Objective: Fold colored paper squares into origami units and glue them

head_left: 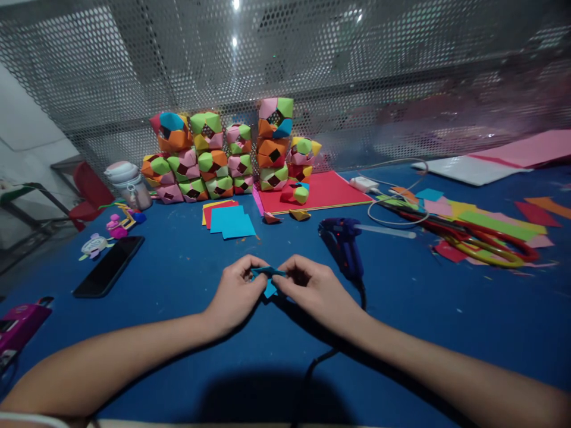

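Observation:
Between my two hands is a small piece of blue paper [270, 289], partly folded, held just above the blue table. My left hand [238, 292] pinches its left side with thumb and fingers. On the other side my right hand [312, 289] grips the paper the same way, its thumb near the middle. Fingertips hide part of the folds. Beyond my hands lie loose square paper sheets [232, 222] in blue, red and yellow. Two small folded paper pieces, one reddish-brown [272, 219] and one mustard [299, 214], rest to the right of the sheets.
Stacked colourful paper cubes [214, 163] stand along the perforated metal screen [339, 77]. A blue glue gun [345, 241] lies right of my hands, its cord running toward me. Scissors [482, 241] sit among paper scraps at right. A phone [109, 266] lies at left.

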### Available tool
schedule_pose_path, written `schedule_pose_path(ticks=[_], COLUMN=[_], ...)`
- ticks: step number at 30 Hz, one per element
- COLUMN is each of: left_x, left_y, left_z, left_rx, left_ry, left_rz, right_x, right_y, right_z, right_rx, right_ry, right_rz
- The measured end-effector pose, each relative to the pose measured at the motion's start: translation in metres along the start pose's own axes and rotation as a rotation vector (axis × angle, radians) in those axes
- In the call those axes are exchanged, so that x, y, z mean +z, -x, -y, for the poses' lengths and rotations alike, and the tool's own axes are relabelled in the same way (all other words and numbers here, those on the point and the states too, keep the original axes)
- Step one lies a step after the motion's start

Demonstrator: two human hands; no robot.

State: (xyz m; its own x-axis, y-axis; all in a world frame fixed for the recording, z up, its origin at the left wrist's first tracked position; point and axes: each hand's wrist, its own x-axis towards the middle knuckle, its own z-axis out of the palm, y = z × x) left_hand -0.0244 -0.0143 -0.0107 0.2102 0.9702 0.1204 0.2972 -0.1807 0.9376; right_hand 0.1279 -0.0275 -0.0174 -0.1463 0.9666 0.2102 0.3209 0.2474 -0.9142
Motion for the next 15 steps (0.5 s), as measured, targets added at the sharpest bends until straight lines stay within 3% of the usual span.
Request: schedule_pose_path(ticks=[6,10,15], left_x=[0.000,0.003,0.002], left_y=[0.002,0.002,0.000], left_z=[0.001,0.000,0.001], left_rx=[0.035,-0.033,-0.085], left_ry=[-0.083,-0.036,0.023], left_rz=[-0.026,-0.021,-0.037], right_x=[0.002,0.003,0.007], right_y=[0.001,-0.001,0.000], right_z=[-0.001,-0.008,-0.008], right_rx=[-0.077,-0.128,-0.174], right_ry=[0.108,0.186,0.189], right_rz=[-0.016,-0.086,-0.081])
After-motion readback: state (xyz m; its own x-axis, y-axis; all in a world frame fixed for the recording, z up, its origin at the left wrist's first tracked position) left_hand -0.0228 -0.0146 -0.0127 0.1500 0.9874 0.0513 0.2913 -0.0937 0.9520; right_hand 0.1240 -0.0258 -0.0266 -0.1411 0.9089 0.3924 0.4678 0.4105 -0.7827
